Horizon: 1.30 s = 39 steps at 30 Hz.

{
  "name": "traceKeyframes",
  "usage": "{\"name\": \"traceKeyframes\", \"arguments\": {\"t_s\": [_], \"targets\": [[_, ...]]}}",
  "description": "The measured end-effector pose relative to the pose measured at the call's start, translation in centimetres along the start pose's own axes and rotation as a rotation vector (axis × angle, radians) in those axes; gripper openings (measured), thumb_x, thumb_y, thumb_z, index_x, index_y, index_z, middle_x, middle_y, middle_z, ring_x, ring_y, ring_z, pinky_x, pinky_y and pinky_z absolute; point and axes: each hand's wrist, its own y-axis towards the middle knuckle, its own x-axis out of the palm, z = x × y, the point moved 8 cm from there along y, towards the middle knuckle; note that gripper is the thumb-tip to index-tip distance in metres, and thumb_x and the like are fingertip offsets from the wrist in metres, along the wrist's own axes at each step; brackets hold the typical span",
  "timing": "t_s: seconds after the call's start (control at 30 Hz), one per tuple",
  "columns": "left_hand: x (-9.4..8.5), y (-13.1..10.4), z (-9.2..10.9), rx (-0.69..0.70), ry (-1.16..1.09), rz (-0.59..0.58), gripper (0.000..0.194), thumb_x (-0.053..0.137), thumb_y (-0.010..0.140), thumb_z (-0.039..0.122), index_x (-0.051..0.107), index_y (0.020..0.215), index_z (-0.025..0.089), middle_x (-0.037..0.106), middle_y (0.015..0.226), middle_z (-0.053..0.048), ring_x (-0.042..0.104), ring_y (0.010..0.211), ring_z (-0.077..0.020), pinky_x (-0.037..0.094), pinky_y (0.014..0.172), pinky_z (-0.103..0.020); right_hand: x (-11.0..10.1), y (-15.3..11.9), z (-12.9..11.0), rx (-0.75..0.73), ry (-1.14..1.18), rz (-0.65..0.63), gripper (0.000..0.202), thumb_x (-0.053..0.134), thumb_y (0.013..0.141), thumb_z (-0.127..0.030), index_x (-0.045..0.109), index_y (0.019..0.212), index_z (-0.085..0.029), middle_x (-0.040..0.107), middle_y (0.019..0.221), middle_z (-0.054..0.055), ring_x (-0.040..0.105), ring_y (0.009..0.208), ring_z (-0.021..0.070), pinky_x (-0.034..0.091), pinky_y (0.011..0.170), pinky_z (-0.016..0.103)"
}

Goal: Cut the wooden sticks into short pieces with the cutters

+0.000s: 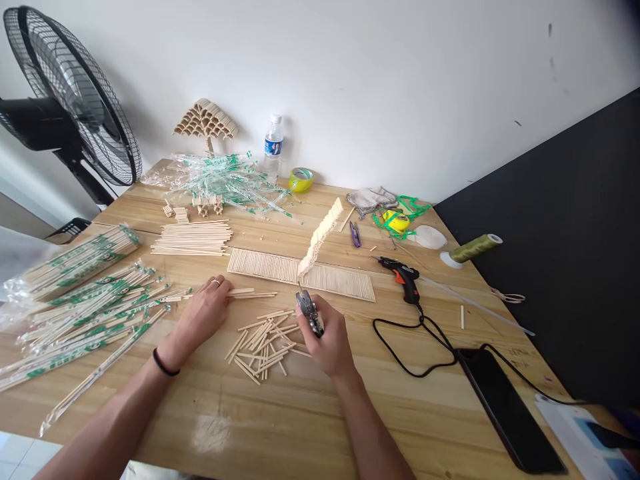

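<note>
My left hand (207, 310), wearing a ring and a black wristband, is closed on a few bamboo chopsticks (253, 293) that stick out to the right, low over the table. In my right hand (330, 337) is a pair of grey metal pliers (310, 312), its tip pointing away from me. Between the hands lies a loose pile of short cut sticks (265, 343). Just beyond, a flat panel of sticks side by side (345, 280) rests on the table. A pale, stepped strip of sticks (323, 237) rises slantwise at the panel's middle.
Wrapped chopsticks (85, 260) cover the left side, with a row of bare sticks (193, 238) behind. Empty wrappers (225, 180), a bottle (273, 143) and tape (301, 179) stand at the back. Right are a glue gun (405, 277) with its cord, purple snips (355, 233) and a phone (510, 410).
</note>
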Motion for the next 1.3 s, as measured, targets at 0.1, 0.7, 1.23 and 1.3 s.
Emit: {"name": "traceKeyframes", "arguments": {"t_s": [0.1, 0.7, 1.23, 1.3], "targets": [[0.2, 0.0, 0.1, 0.024, 0.002, 0.02, 0.015, 0.05, 0.096, 0.007, 0.059, 0.093, 0.018, 0.065, 0.098, -0.012, 0.061, 0.095, -0.0297, 0.054, 0.083, -0.043, 0.1, 0.0, 0.2, 0.009, -0.012, 0.0, 0.011, 0.057, 0.09, -0.018, 0.052, 0.082, -0.023, 0.057, 0.074, -0.003, 0.052, 0.067, 0.0152, 0.039, 0.066, 0.027], [-3.9, -2.9, 8.4, 0.42, -0.367, 0.244, 0.028, 0.048, 0.104, 0.007, 0.061, 0.124, 0.02, 0.071, 0.103, -0.008, 0.064, 0.091, -0.0189, 0.054, 0.08, -0.032, 0.7, -0.9, 2.6, 0.275, 0.54, 0.092, 0.03, 0.071, 0.094, -0.046, 0.071, 0.111, -0.021, 0.068, 0.087, 0.003, 0.063, 0.078, 0.0193, 0.052, 0.076, 0.034], [-2.0, -1.6, 5.5, 0.078, -0.596, -0.27, 0.042, 0.043, 0.106, 0.028, 0.062, 0.141, 0.018, 0.073, 0.081, -0.001, 0.064, 0.069, -0.0144, 0.051, 0.068, -0.023, -2.0, -0.1, 5.5, 0.385, 0.854, 0.445, 0.031, 0.086, 0.078, -0.044, 0.066, 0.089, -0.023, 0.054, 0.068, -0.004, 0.054, 0.064, 0.015, 0.053, 0.073, 0.041], [-1.9, -1.8, 5.9, 0.082, -0.651, -0.321, 0.041, 0.044, 0.106, 0.031, 0.062, 0.141, 0.019, 0.073, 0.083, -0.001, 0.066, 0.073, -0.0151, 0.052, 0.071, -0.023, -1.9, -0.2, 5.5, 0.391, 0.829, 0.451, 0.032, 0.086, 0.078, -0.044, 0.065, 0.089, -0.023, 0.054, 0.067, -0.004, 0.054, 0.064, 0.0152, 0.053, 0.073, 0.04]]}}
